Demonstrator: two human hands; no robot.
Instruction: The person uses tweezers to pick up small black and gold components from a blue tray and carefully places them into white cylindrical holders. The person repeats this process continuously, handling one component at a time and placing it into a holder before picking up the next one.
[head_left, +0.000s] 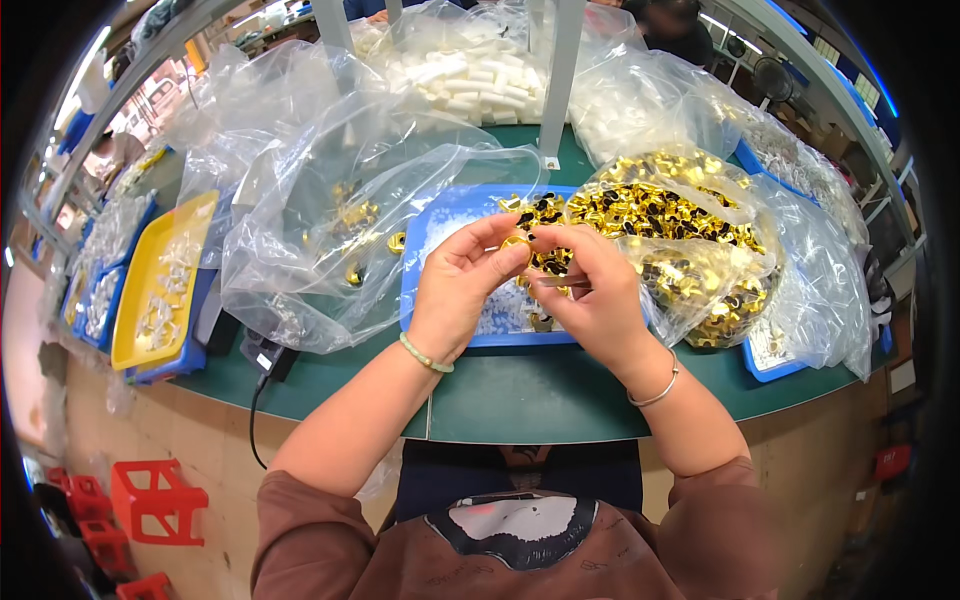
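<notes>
A small shiny gold cap-like part (pixel 515 241) is pinched between the thumb and fingers of my left hand (pixel 458 280). My right hand (pixel 598 292) is closed beside it, its fingertips close to the gold part. A thin, dark metallic strip (pixel 566 282) sticks out from between the right fingers; its kind is unclear. Both hands are over a blue tray (pixel 490 340), which holds small whitish pieces (pixel 447 228) on the left and loose gold parts (pixel 540 210) at the back right. My hands hide the tray's middle.
An open clear bag of gold parts (pixel 665 215) leans against the tray's right side. Left of it lies a crumpled clear bag (pixel 290 240). White cylinders (pixel 470 85) fill a bag behind. A yellow tray (pixel 165 290) stands at the left, and a grey post (pixel 562 80) rises at the back.
</notes>
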